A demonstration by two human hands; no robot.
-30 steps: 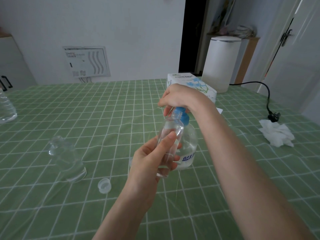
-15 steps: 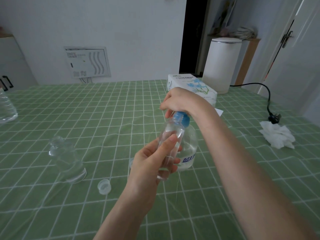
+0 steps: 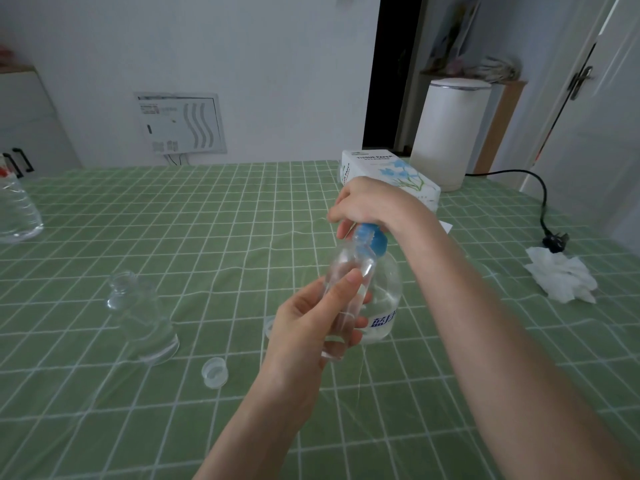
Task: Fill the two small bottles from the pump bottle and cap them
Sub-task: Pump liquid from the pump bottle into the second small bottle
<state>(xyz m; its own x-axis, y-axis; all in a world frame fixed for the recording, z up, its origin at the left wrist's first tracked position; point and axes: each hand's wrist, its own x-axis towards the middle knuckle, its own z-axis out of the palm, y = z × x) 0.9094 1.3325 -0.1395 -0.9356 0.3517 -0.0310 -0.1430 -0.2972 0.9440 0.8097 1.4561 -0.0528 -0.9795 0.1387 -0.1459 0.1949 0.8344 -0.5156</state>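
My left hand (image 3: 313, 320) grips a small clear bottle (image 3: 349, 271), tilted with its open neck under the blue pump head. Behind it stands the clear pump bottle (image 3: 386, 296) with a blue collar and blue lettering. My right hand (image 3: 367, 204) is closed over the top of its pump head (image 3: 372, 237). A second small clear bottle (image 3: 142, 317) stands uncapped on the green checked tablecloth (image 3: 207, 237) to the left. One clear cap (image 3: 214, 372) lies in front of it. Another cap (image 3: 269, 328) peeks out behind my left hand.
A tissue box (image 3: 388, 174) and a white bin (image 3: 450, 133) stand at the back right. A black cable with plug (image 3: 554, 240) and a crumpled white tissue (image 3: 562, 278) lie at the right. A large clear water bottle (image 3: 15, 213) stands at the far left edge.
Both hands and the two bottles hold the same pose; only the camera view has shifted slightly.
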